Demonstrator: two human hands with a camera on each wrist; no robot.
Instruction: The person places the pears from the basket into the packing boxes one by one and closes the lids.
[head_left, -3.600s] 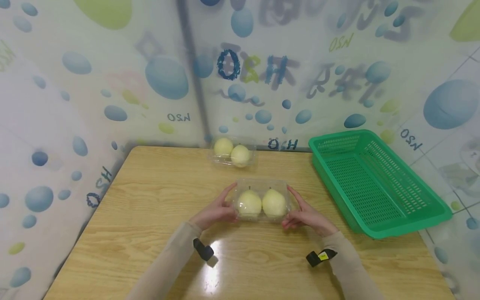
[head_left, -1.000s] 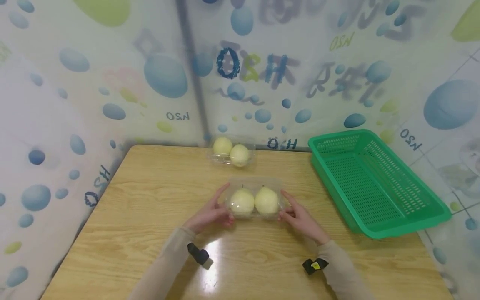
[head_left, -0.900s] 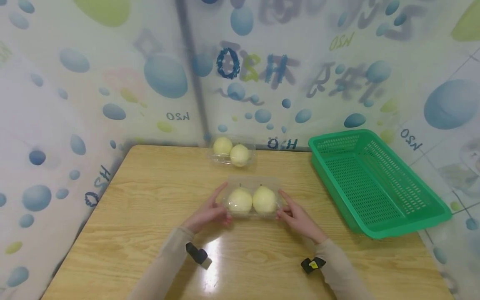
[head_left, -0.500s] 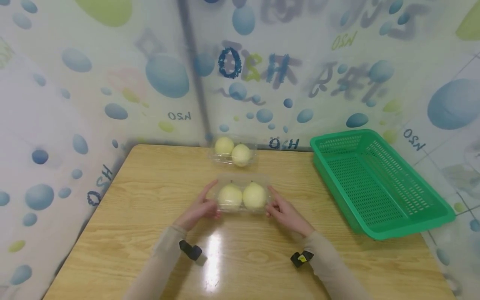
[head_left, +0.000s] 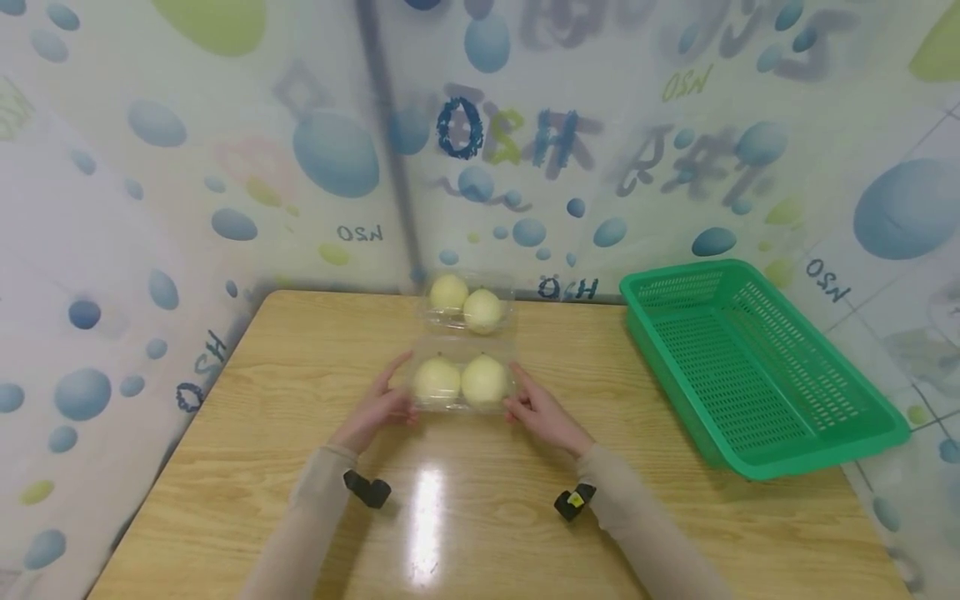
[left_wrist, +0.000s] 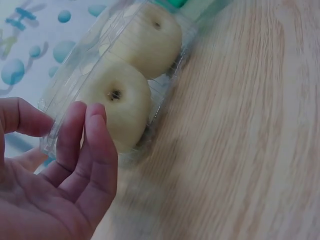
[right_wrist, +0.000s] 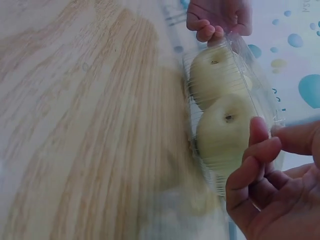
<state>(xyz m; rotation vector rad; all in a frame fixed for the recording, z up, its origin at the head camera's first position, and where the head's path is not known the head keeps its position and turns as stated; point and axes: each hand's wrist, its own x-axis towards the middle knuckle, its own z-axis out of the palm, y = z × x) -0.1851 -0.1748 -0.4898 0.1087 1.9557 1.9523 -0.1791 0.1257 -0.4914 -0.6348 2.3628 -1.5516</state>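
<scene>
A clear plastic fruit box with two pale yellow pears in it is at mid-table in the head view. My left hand grips its left end, and my right hand grips the right end. In the left wrist view, thumb and curled fingers pinch an edge of the box. From the right wrist, the right thumb and fingers pinch the opposite edge. Whether the box's underside touches the table cannot be told. Just behind stands a second clear box with two pears.
A green perforated basket stands at the right of the wooden table. A patterned curtain-like sheet rises along the table's back edge, close behind the rear box.
Both hands have carried the held box leftward and slightly back, so it is now in front of the rear box. The rear box and the basket have stayed put.
</scene>
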